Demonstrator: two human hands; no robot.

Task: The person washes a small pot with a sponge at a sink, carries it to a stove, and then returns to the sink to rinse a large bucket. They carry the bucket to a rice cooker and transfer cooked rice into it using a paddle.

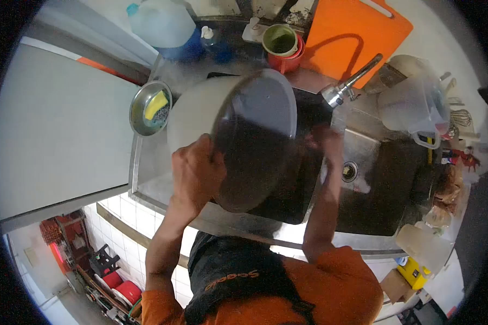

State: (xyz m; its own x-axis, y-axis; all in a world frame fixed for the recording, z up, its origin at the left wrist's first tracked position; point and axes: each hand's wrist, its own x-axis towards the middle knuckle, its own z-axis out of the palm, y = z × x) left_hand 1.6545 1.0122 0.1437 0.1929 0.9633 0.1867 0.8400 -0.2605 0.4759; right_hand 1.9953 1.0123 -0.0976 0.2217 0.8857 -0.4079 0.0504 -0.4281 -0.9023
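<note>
A large round tub (pixel 255 141) is tilted on its side over the left sink, its dark grey round face turned to the right and its pale wall (pixel 192 108) to the left. My left hand (pixel 200 168) is closed on the tub's near left edge, with the fingers curled. To the right of the tub, my right hand (pixel 325 143) is over the divider between the two sinks, below the faucet (pixel 336 93). Motion smears its fingers, and I cannot tell what, if anything, is in them.
A metal bowl (pixel 136 122) with a yellow sponge (pixel 156 104) sits on the left rim. Behind stand a blue-liquid jug (pixel 165 30), stacked green and red cups (pixel 280 40) and an orange cutting board (pixel 336 32). Right of the sink (pixel 385 206) is a clear pitcher (pixel 412 103).
</note>
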